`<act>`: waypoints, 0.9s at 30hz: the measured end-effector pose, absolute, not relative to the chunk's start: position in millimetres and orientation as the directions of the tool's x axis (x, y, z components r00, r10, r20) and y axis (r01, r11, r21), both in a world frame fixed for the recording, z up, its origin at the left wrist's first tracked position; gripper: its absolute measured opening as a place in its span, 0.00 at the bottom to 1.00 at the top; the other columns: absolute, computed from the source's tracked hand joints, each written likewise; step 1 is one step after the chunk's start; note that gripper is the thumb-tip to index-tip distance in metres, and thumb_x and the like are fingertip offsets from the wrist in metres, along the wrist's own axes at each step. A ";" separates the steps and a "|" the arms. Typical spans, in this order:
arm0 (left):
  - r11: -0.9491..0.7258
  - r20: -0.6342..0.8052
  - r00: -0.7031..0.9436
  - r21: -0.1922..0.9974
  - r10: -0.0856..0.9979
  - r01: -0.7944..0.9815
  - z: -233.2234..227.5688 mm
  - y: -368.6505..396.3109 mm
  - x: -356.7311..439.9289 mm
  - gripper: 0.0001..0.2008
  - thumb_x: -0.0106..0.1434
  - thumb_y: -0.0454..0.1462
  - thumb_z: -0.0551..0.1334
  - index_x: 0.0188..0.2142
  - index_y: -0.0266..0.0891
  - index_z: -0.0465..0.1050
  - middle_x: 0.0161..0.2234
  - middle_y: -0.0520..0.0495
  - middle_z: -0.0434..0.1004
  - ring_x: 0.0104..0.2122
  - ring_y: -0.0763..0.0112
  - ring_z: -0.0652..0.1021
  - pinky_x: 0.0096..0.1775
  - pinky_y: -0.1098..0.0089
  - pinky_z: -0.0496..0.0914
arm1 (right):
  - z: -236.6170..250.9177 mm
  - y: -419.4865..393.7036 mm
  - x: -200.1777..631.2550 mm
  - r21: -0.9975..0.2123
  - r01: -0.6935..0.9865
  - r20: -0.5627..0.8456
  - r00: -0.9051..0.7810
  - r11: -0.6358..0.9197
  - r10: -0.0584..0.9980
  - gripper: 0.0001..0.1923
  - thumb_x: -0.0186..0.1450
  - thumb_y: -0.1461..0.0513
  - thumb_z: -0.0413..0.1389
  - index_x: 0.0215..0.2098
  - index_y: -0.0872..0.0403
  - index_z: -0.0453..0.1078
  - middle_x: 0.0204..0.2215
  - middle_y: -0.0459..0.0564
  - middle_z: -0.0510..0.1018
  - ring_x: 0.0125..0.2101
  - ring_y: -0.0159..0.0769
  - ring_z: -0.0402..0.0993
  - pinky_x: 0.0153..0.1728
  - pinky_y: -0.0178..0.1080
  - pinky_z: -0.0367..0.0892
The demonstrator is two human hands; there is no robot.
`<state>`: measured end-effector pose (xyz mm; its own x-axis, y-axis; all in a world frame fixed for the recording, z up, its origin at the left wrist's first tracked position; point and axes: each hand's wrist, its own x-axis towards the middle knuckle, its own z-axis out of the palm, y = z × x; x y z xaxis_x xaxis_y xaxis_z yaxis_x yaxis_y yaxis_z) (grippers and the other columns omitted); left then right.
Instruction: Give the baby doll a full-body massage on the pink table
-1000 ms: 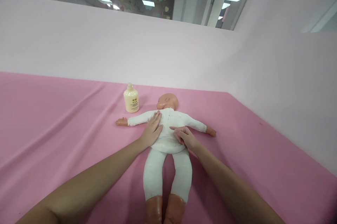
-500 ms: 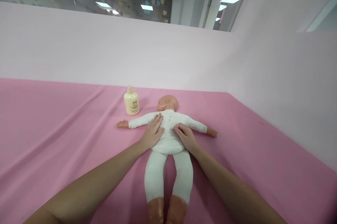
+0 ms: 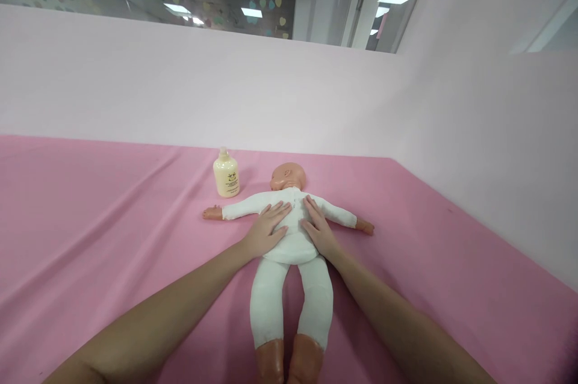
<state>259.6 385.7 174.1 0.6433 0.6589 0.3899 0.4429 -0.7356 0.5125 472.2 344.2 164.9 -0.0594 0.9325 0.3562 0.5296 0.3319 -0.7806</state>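
Observation:
A baby doll (image 3: 291,248) in a white suit lies face down, its head turned to the left and its arms stretched out sideways. My left hand (image 3: 267,230) rests flat on the left side of its back, fingers extended toward the spine. On the right side of the back lies my right hand (image 3: 320,229), fingers straight and pointing up toward the doll's shoulder. Both palms touch the white cloth, and neither hand grips anything.
A cream-coloured bottle (image 3: 226,176) with a dark printed label stands beyond the doll's left arm. Pink sheeting (image 3: 135,221) with creases covers the surface. A pale wall (image 3: 180,83) rises behind, with a mirror or window above it.
My right hand has gone from curled fingers to lying flat, its fingertips farther up the back. My left hand's fingers have shifted slightly right and down, toward the spine.

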 end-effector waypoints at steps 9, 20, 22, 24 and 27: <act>-0.771 0.378 0.707 0.511 0.598 0.380 178.8 384.6 258.3 0.26 0.70 0.42 0.52 0.66 0.47 0.60 0.66 0.49 0.62 0.67 0.62 0.61 0.68 0.50 0.50 | 162.6 347.7 474.1 -0.762 0.556 0.346 -0.082 0.331 0.935 0.33 0.71 0.50 0.47 0.71 0.44 0.48 0.73 0.47 0.43 0.72 0.45 0.35 0.70 0.57 0.36; -0.819 0.393 0.772 0.506 0.500 0.272 182.5 380.2 260.2 0.22 0.71 0.40 0.51 0.63 0.50 0.66 0.62 0.51 0.69 0.67 0.63 0.62 0.68 0.50 0.51 | 165.3 346.1 476.3 -0.694 0.614 0.360 -0.155 0.376 0.920 0.32 0.72 0.45 0.41 0.71 0.44 0.50 0.73 0.47 0.43 0.72 0.46 0.33 0.69 0.58 0.37; -0.822 0.399 0.785 0.521 0.474 0.231 184.3 379.4 261.2 0.21 0.71 0.40 0.51 0.61 0.51 0.69 0.59 0.52 0.73 0.66 0.63 0.64 0.67 0.52 0.54 | 167.3 348.7 476.2 -0.669 0.630 0.376 -0.170 0.394 0.911 0.32 0.72 0.43 0.38 0.70 0.44 0.51 0.72 0.48 0.47 0.72 0.47 0.34 0.69 0.58 0.37; -0.818 0.399 0.799 0.542 0.451 0.191 185.2 379.7 261.8 0.20 0.71 0.41 0.51 0.58 0.51 0.72 0.57 0.52 0.75 0.64 0.63 0.67 0.66 0.53 0.56 | 168.8 354.0 475.9 -0.662 0.626 0.398 -0.173 0.413 0.901 0.34 0.72 0.42 0.36 0.70 0.45 0.53 0.72 0.48 0.50 0.72 0.46 0.36 0.69 0.57 0.38; -0.804 0.406 0.805 0.578 0.433 0.140 184.2 382.4 262.2 0.19 0.70 0.42 0.52 0.55 0.51 0.75 0.54 0.53 0.78 0.62 0.62 0.70 0.65 0.54 0.58 | 170.3 362.8 475.6 -0.692 0.592 0.407 -0.152 0.413 0.901 0.37 0.71 0.40 0.34 0.70 0.48 0.53 0.71 0.49 0.53 0.72 0.44 0.40 0.70 0.54 0.39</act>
<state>262.2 382.4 184.2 0.8048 0.4326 0.4065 0.1403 -0.8040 0.5778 475.6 362.8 170.3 -0.1524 0.9005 0.4073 0.5918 0.4132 -0.6922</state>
